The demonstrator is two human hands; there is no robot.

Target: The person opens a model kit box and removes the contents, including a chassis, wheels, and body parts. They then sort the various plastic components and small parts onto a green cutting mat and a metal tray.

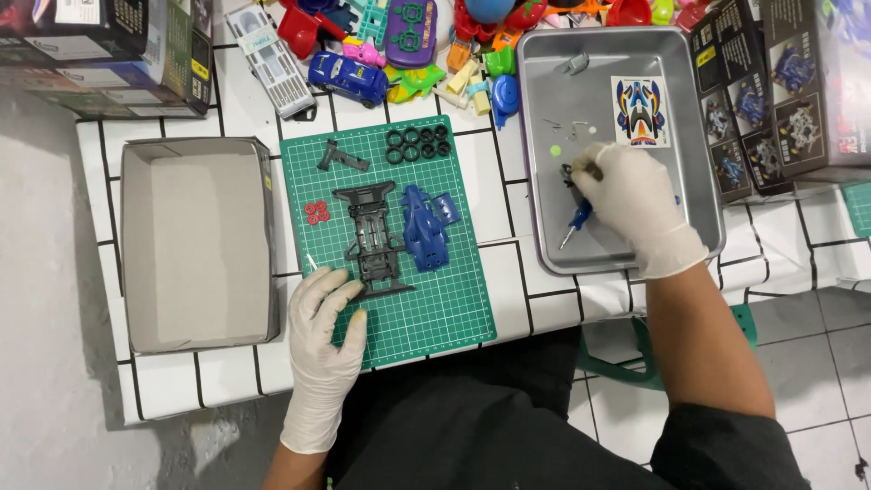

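resting gloved left hand (pixel 325 319), ribbed black chassis (pixel 375 238)

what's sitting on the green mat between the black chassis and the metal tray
In the head view, a blue car body lies on the green mat right beside the black chassis. Past the mat's edge, only bare white tabletop reaches the metal tray.

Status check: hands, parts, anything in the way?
Left hand flat on mat, touching chassis. Right hand in tray, on screwdriver. Nothing in the way.
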